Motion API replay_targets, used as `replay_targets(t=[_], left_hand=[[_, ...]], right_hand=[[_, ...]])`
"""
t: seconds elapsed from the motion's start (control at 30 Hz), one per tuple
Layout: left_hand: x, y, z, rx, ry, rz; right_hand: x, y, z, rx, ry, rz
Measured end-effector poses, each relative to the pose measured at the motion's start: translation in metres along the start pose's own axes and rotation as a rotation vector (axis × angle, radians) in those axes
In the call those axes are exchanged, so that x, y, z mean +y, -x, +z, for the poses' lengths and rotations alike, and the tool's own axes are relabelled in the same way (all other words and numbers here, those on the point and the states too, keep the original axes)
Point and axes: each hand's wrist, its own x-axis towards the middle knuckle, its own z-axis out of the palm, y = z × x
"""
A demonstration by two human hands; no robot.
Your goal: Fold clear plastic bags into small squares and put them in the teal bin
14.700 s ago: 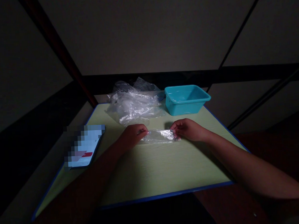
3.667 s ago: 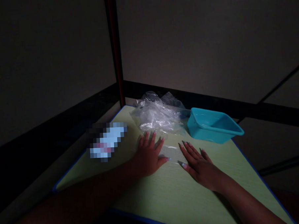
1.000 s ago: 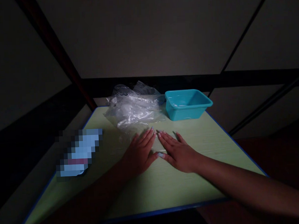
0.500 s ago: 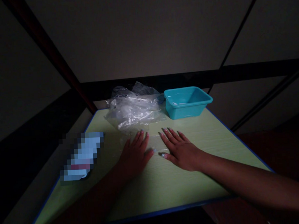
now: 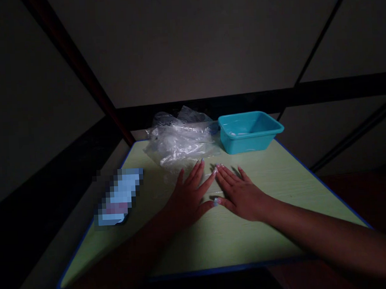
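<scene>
My left hand (image 5: pixel 190 195) is spread, palm down, over the middle of the pale green table (image 5: pixel 200 250). Beside it my right hand (image 5: pixel 241 191) lies palm down with fingers stretched out. The thumb tips and index fingertips of both hands meet or nearly meet. Under and around the fingers is a thin clear plastic sheet or bag (image 5: pixel 219 192), hard to make out against the tabletop. Just beyond my left fingertips lies a crumpled heap of clear plastic bags (image 5: pixel 180 141). A turquoise plastic basin (image 5: pixel 249 143) stands upright past my right hand.
A phone-like flat object (image 5: pixel 123 194), blurred by pixelation, lies near the table's left edge. The table has a blue rim (image 5: pixel 217 270). Dark-framed panels (image 5: pixel 191 46) rise close behind its far edge.
My hands have come together, so thumbs and index fingers now meet or nearly meet. The whole view has shifted slightly; the bags, basin and pixelated object stay in place on the table.
</scene>
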Motion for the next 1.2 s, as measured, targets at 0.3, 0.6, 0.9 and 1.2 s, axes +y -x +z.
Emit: replay_targets(t=[0.3, 0.6, 0.9, 1.2], left_hand=[[-0.001, 0.003, 0.009, -0.181, -0.024, -0.067], [-0.007, 0.007, 0.008, -0.180, -0.047, -0.271], [-0.017, 0.002, 0.002, -0.039, 0.029, -0.235], [-0.012, 0.006, -0.001, -0.226, 0.044, -0.083]], right_hand=[[0.004, -0.001, -0.001, -0.037, -0.059, -0.051], [0.007, -0.001, 0.000, -0.048, -0.052, -0.055], [0.009, -0.001, 0.002, -0.064, -0.036, -0.054], [0.014, 0.001, 0.005, -0.040, -0.015, -0.081]])
